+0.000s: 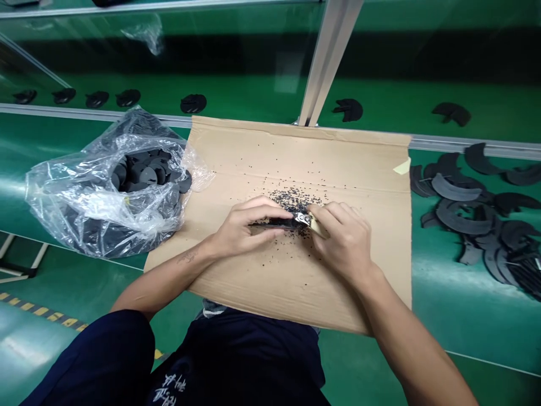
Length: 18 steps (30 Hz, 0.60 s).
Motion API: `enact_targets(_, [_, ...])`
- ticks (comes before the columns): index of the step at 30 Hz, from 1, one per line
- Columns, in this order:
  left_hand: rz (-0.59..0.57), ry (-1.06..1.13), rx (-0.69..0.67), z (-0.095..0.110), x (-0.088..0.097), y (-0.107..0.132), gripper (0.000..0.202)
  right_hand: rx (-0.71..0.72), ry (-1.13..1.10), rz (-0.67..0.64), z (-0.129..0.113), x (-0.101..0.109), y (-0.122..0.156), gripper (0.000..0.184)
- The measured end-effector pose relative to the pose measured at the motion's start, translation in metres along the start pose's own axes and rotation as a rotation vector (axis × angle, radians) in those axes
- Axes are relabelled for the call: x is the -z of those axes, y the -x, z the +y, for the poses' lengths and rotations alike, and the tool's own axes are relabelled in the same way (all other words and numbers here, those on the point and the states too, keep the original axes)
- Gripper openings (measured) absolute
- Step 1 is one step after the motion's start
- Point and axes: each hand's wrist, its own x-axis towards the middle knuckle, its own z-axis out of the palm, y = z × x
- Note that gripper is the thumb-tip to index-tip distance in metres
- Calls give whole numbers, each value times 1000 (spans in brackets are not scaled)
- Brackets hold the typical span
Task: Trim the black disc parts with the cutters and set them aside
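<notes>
My left hand (247, 228) pinches a thin black plastic part (274, 225) between thumb and fingers, held edge-on above the cardboard sheet (262, 287). In my right hand (340, 234) is a pair of cutting pliers (302, 218), its metal head showing and its pale handles mostly hidden in my fist. The jaws meet the right end of the black part; whether they are closed on it I cannot tell. Many tiny black scraps (291, 197) lie scattered over the cardboard around and beneath my hands.
On the left, a clear plastic bag (101, 197) holds many black discs. To the right, curved black parts (465, 214) lie in a loose pile on the green bench (439, 321). Several single black pieces (193, 103) sit along the back ledge, and a metal post (329, 62) rises behind the cardboard.
</notes>
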Motion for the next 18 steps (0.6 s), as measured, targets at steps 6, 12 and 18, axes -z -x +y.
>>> enact_targets(6, [-12,-130,-39,-7,2,-2,25,-13,28,-41,2,-1,1,18])
enact_targets(12, [84,-35,-25,-7,4,-1,18,-145,-466,-101,-2,3,-6,12])
enact_targets(18, [-13,-252,-121,-13,-1,5,25,113,-396,4,-16,7,-6,12])
